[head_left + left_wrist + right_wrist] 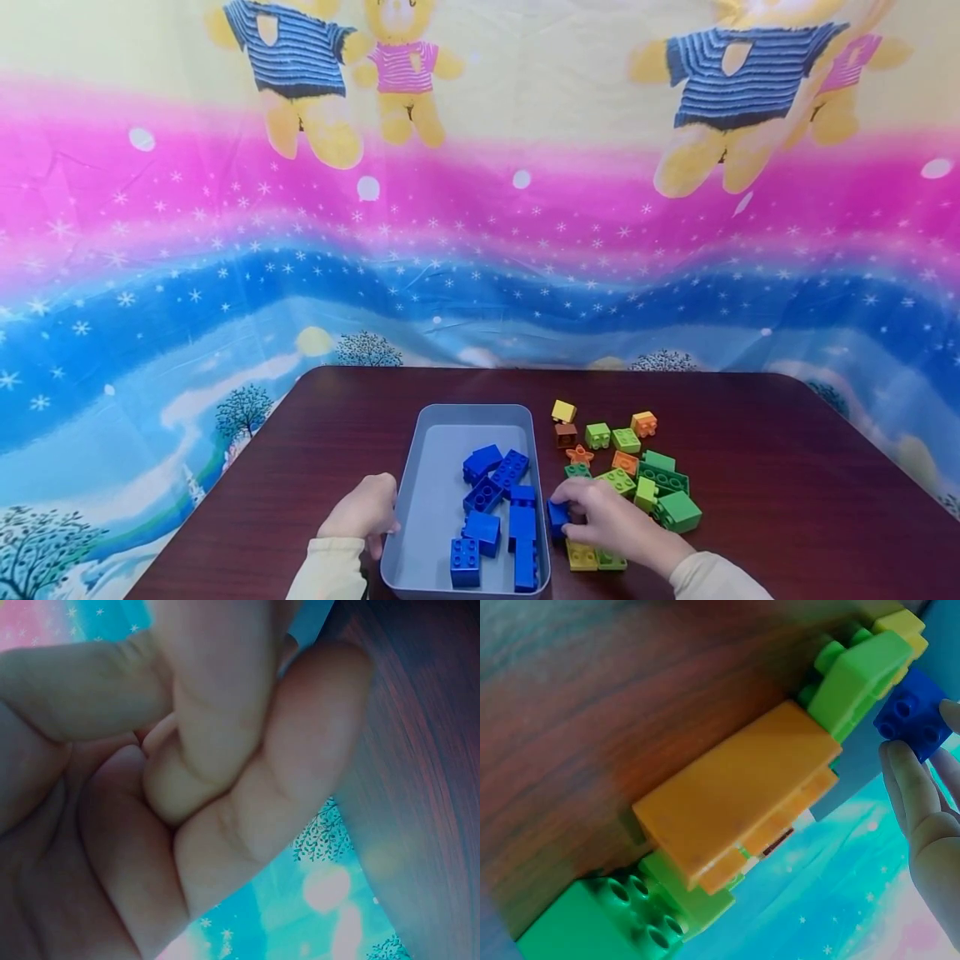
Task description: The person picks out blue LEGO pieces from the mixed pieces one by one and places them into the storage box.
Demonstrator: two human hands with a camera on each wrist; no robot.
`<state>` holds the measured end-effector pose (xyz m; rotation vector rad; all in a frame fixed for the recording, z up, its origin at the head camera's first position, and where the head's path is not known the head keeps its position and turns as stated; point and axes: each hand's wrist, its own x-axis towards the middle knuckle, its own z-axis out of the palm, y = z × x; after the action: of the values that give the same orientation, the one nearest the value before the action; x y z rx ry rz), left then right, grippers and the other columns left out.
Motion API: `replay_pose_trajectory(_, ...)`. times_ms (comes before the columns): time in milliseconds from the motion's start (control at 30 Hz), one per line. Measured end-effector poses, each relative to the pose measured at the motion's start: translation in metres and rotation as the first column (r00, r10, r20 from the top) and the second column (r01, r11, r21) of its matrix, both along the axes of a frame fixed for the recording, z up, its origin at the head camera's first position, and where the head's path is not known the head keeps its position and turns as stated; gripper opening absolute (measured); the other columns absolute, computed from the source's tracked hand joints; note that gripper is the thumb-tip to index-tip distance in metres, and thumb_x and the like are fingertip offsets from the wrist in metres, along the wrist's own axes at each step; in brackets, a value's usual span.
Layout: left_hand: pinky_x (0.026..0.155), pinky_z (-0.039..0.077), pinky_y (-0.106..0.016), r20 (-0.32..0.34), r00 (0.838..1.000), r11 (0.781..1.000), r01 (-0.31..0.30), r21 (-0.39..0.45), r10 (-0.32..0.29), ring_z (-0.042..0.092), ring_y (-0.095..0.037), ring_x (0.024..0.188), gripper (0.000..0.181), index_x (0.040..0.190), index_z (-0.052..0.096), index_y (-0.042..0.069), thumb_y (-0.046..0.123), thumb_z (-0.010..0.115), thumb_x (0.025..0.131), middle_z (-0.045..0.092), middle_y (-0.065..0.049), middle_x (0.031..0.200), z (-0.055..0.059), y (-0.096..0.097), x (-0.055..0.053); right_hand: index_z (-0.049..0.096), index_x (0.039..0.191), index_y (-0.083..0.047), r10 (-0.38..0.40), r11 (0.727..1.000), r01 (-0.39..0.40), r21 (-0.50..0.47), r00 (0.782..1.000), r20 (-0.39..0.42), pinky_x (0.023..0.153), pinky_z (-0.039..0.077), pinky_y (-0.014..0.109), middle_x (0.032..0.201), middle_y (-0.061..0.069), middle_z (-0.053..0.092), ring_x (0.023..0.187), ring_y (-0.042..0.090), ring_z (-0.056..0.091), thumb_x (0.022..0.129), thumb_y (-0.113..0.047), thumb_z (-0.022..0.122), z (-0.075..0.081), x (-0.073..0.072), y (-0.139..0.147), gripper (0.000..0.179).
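Observation:
My right hand pinches a blue toy brick between thumb and fingers, just outside the tray's right wall. In the right wrist view that blue brick shows its studs beside my fingertips. The grey tray holds several blue bricks, mostly toward its right side. At the tray's left wall is my left hand, its fingers appearing to touch the rim. In the left wrist view the fingers are curled toward the palm, and nothing is visible within them.
Right of the tray lie several loose bricks: green, light green, orange, yellow and brown. An orange star-shaped piece lies among them. The dark wooden table ends at a printed cloth backdrop.

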<state>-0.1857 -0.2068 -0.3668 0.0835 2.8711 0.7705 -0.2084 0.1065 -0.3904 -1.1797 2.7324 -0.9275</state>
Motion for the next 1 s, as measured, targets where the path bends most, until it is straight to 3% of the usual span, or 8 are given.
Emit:
replay_pose_trajectory(200, 0.041, 0.047, -0.027, 0.001, 1.0, 1.0, 0.008, 0.002, -0.008, 0.053, -0.018, 0.033, 0.02, 0.071, 0.047, -0.003, -0.011, 0.066, 0.07, 0.05, -0.012, 0.061, 0.0002, -0.0002, -0.0008, 0.06, 0.097, 0.002, -0.002, 0.999, 0.004, -0.05, 0.999, 0.033, 0.068, 0.05, 0.022, 0.096, 0.008, 0.059, 0.085, 0.016, 0.061, 0.076, 0.001, 0.064, 0.004, -0.0001, 0.0035, 0.022)
replay_pose_trajectory(533, 0.041, 0.047, -0.027, -0.012, 1.0, 1.0, 0.004, -0.011, -0.005, 0.053, -0.019, 0.033, 0.021, 0.07, 0.047, -0.003, -0.011, 0.066, 0.069, 0.05, -0.012, 0.06, 0.0002, 0.0001, 0.0004, 0.06, 0.099, 0.0, -0.001, 0.995, -0.001, -0.103, 1.0, -0.016, 0.068, 0.05, 0.023, 0.098, 0.008, 0.059, 0.086, 0.017, 0.06, 0.077, 0.002, 0.063, 0.005, 0.0011, 0.0068, 0.022)
replay_pose_trajectory(900, 0.043, 0.048, -0.028, 0.0, 1.0, 1.0, 0.008, 0.0, -0.008, 0.054, -0.02, 0.033, 0.018, 0.07, 0.049, -0.005, -0.01, 0.066, 0.07, 0.052, -0.013, 0.06, -0.0018, 0.0, -0.0009, 0.061, 0.099, -0.001, -0.003, 0.993, -0.015, -0.121, 0.99, -0.142, 0.067, 0.051, 0.024, 0.097, 0.007, 0.06, 0.087, 0.016, 0.059, 0.076, 0.001, 0.064, 0.0058, 0.0034, 0.0059, 0.024)
replay_pose_trajectory(1000, 0.043, 0.048, -0.028, -0.022, 1.0, 1.0, 0.014, -0.008, -0.014, 0.054, -0.02, 0.032, 0.021, 0.066, 0.047, -0.003, -0.011, 0.066, 0.069, 0.05, -0.011, 0.056, -0.0024, -0.0011, 0.0004, 0.061, 0.099, -0.001, 0.001, 0.992, -0.02, -0.128, 0.988, -0.151, 0.067, 0.051, 0.027, 0.097, 0.006, 0.06, 0.087, 0.015, 0.059, 0.076, 0.001, 0.064, 0.0054, 0.0037, 0.005, 0.024)
